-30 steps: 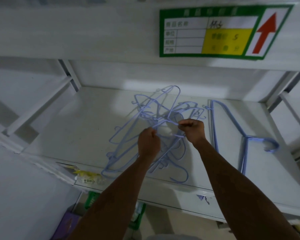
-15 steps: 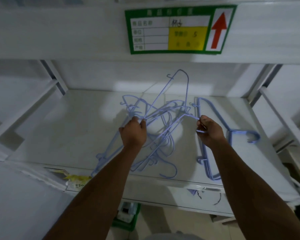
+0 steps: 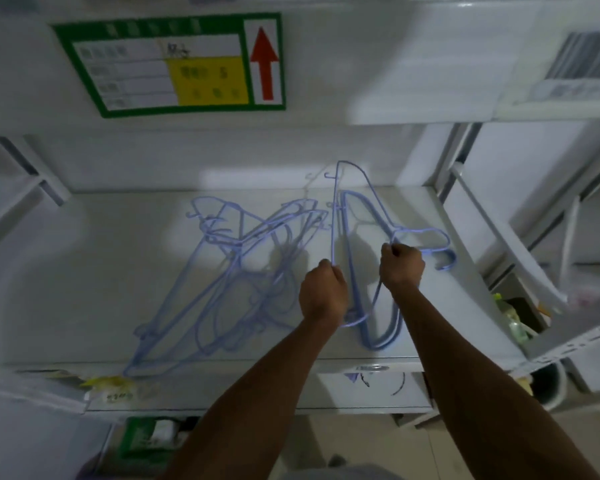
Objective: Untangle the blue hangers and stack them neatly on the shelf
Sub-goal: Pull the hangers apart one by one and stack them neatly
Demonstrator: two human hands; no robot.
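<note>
While I held it over the neat stack:
Freed hanger (image 3: 334, 216): light, springy wire, snag-prone.
Left hand (image 3: 323, 294): closed on its bar.
Right hand (image 3: 401, 266): closed at its neck.
Tangle (image 3: 229, 271): left on shelf (image 3: 84, 271).

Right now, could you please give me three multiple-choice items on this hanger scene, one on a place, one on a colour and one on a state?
1. Where does the tangled pile of hangers lie on the shelf?
A. left of both hands
B. right of both hands
C. on the floor below

2. What colour is the arrow on the green-framed label?
A. blue
B. red
C. black

3. What is the state of the freed hanger?
A. lying flat, untouched
B. hooked on the upper shelf
C. held by both hands

Answers:
1 A, the pile sits left of the left hand.
2 B, the arrow is red and points up.
3 C, the left hand and right hand both grip its wire.
</note>
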